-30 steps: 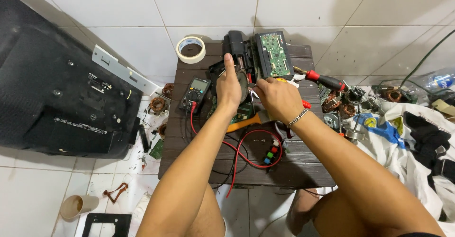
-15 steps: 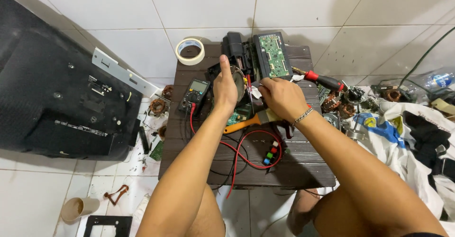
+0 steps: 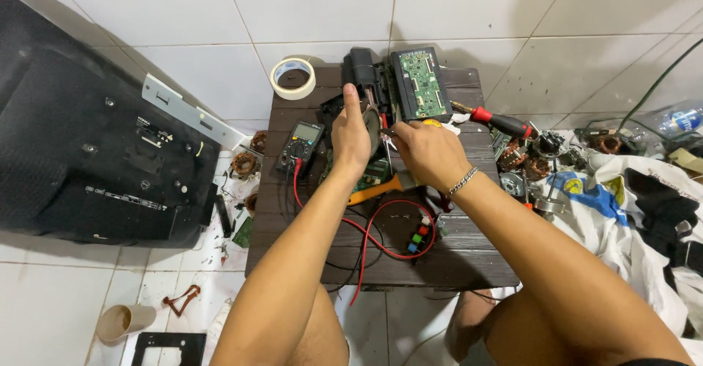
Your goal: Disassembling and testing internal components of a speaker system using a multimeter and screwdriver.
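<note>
- While my left hand (image 3: 351, 133) is wrapped around the round grey part (image 3: 371, 128), thumb stretched up along it, that part stands on edge over the middle of the dark slatted table (image 3: 469, 263), just in front of the black device (image 3: 360, 73). I judge that a loosened grip would let it roll or tip onto the multimeter (image 3: 302, 140) close beside it.
- My right hand (image 3: 425, 150) has its fingers pinched together on a thin tool (image 3: 386, 133) whose tip meets the round part; I cannot tell what kind of tool it is. A slip of that tip could jab my left palm, since the two hands nearly touch.
- The red lead (image 3: 381, 234) loops across the table under both forearms. I think a forearm could snag it and drag the meter or the small block of coloured buttons (image 3: 419, 235) toward the edge.
- The green circuit board (image 3: 419, 82) lies just beyond my right hand, and the red-handled screwdriver (image 3: 501, 123) lies to its right. A sideways knock could send the screwdriver off into the clutter of copper windings (image 3: 538, 159).
- The roll of tape (image 3: 293, 77) sits half over the table's far left corner; a jolt to the table might drop it.
- The orange-handled tool (image 3: 375, 190) lies beneath my wrists, where I could lean on it unseen.
</note>
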